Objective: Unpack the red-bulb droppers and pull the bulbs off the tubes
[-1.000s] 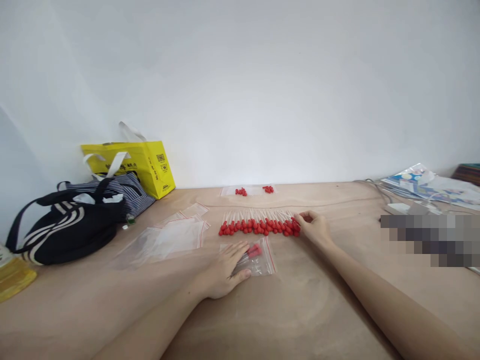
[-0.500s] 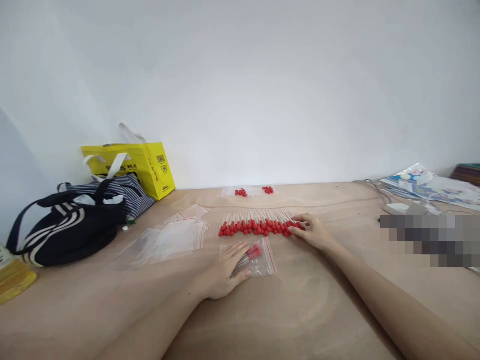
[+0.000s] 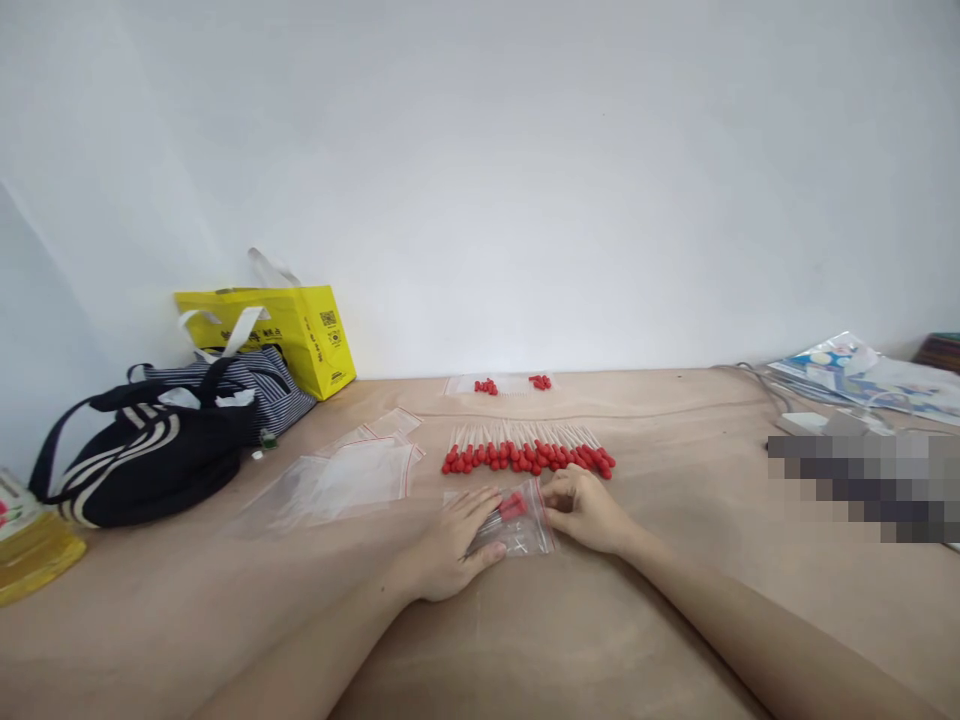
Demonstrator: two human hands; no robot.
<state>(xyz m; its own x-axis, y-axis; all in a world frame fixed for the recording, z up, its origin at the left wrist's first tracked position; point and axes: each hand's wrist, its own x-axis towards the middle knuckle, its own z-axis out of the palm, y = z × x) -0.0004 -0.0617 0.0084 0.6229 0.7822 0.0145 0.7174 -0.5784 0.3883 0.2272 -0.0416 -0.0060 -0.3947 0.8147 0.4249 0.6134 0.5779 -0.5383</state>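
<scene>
A small clear zip bag with a red seal edge lies on the table and holds a few red-tipped droppers. My left hand rests flat on its left part, fingers stretched out. My right hand has its fingers curled at the bag's right edge, touching it; what they pinch is hidden. Just behind the bag lies a row of several red-tipped droppers side by side.
A pile of empty clear zip bags lies to the left. A black striped bag, a striped pouch and a yellow paper bag stand far left. Filled bags sit by the wall. Papers and cables lie right.
My right hand left the right end of the dropper row and came down to the right edge of the small bag. My left hand stayed on the bag.
</scene>
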